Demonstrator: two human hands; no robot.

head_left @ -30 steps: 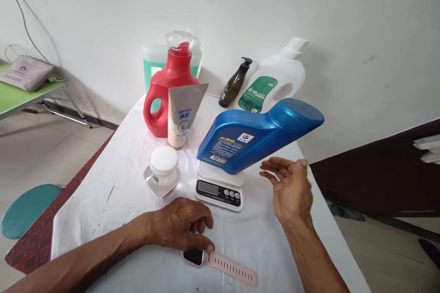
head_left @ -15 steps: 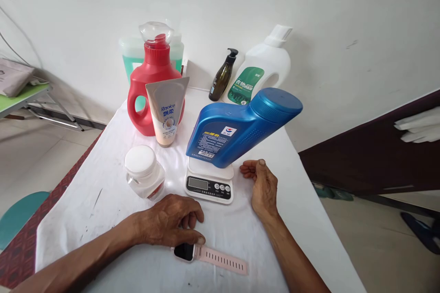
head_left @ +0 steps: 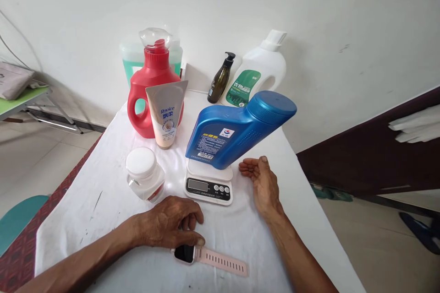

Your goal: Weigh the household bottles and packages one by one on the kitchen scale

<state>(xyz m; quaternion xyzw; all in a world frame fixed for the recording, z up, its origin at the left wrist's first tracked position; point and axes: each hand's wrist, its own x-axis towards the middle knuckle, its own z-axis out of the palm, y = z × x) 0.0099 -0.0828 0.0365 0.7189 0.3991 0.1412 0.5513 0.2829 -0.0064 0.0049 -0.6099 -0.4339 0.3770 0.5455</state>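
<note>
A blue plastic bottle (head_left: pixel 223 135) with a wide cap stands on a white digital kitchen scale (head_left: pixel 208 188), whose display looks blank. My right hand (head_left: pixel 263 185) rests on the cloth just right of the scale, thumb up and fingers apart from the bottle, holding nothing. Across the near side, my left hand (head_left: pixel 173 223) lies with bent fingers in front of the scale. Its thumb is over the top edge of a smartwatch (head_left: pixel 184 252) with a pink strap (head_left: pixel 223 261), which lies flat on the table. Nothing shows within the left hand.
Left of the scale stand a white-lidded clear jar (head_left: pixel 144 171), a Rejoice tube (head_left: pixel 167 114) and a red jug (head_left: pixel 155 71). Behind are a green-liquid container (head_left: pixel 128 57), a dark pump bottle (head_left: pixel 220 80) and a white detergent bottle (head_left: pixel 264 62) near the wall. White cloth (head_left: pixel 113 229) covers the table.
The camera view has shifted slightly. Both hands, the blue bottle and the watch keep nearly the same places.
</note>
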